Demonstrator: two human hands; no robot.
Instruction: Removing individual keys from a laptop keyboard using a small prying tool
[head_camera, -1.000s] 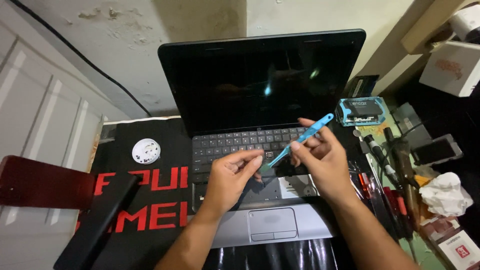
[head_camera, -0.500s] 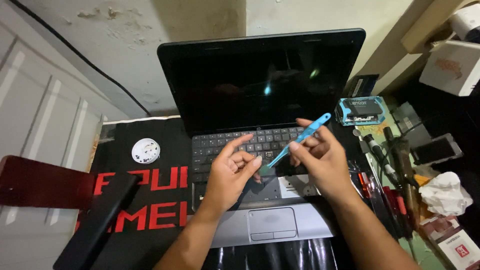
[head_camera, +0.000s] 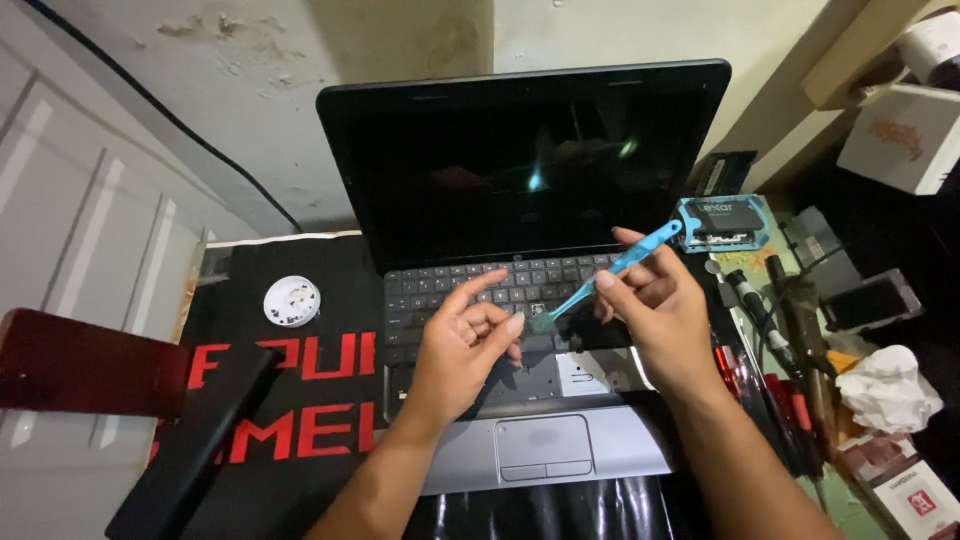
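An open black laptop (head_camera: 525, 160) with a dark screen stands on a black mat with red letters (head_camera: 290, 400). Its keyboard (head_camera: 455, 290) is partly lifted out, baring metal underneath near the palm rest. My right hand (head_camera: 655, 310) grips a light blue plastic pry tool (head_camera: 610, 272), whose flat tip reaches down toward the keyboard's middle. My left hand (head_camera: 465, 345) hovers over the keyboard with the index finger stretched out and the thumb close to the tool's tip; it holds nothing that I can see.
A small round white dish (head_camera: 292, 301) lies on the mat at the left. A black bar (head_camera: 190, 445) and a dark red panel (head_camera: 85, 362) sit at lower left. Screwdrivers (head_camera: 775, 330), a blue-framed part (head_camera: 722, 222), crumpled tissue (head_camera: 885, 388) and boxes crowd the right side.
My left hand's fingers have spread, with the index finger now extended over the keys. The pry tool stays at about the same slant in my right hand.
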